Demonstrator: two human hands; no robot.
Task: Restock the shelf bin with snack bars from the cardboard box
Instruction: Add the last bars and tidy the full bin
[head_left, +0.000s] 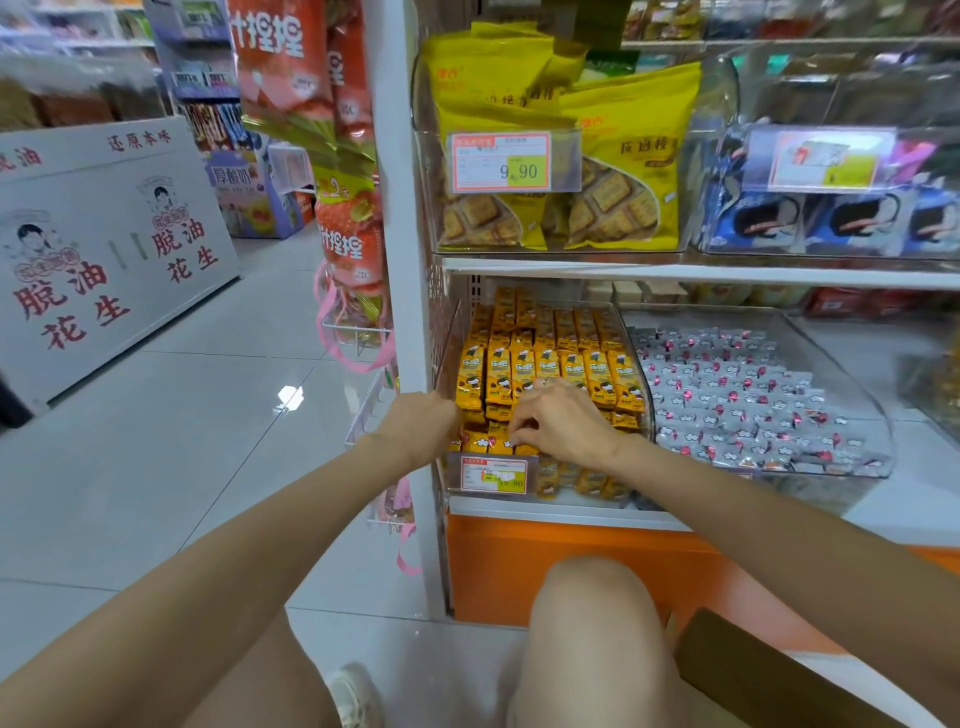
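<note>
A clear plastic shelf bin (448, 338) on the lower shelf holds rows of orange-yellow snack bars (545, 358). My left hand (421, 421) reaches into the bin's front left corner, its fingers hidden among the bars. My right hand (561, 421) is over the front row, fingers curled down and pinching a snack bar (498, 444) near the front wall. A price tag (493, 475) hangs on the bin's front. The brown edge of the cardboard box (769, 670) shows at the bottom right by my knee.
A neighbouring bin (878, 415) to the right holds silver-and-pink wrapped sweets. Above, bins hold yellow biscuit bags (618, 171) and blue packs (831, 218). Red snack bags (348, 244) hang on the shelf's left end. A white display stand (109, 244) lines the tiled aisle at left.
</note>
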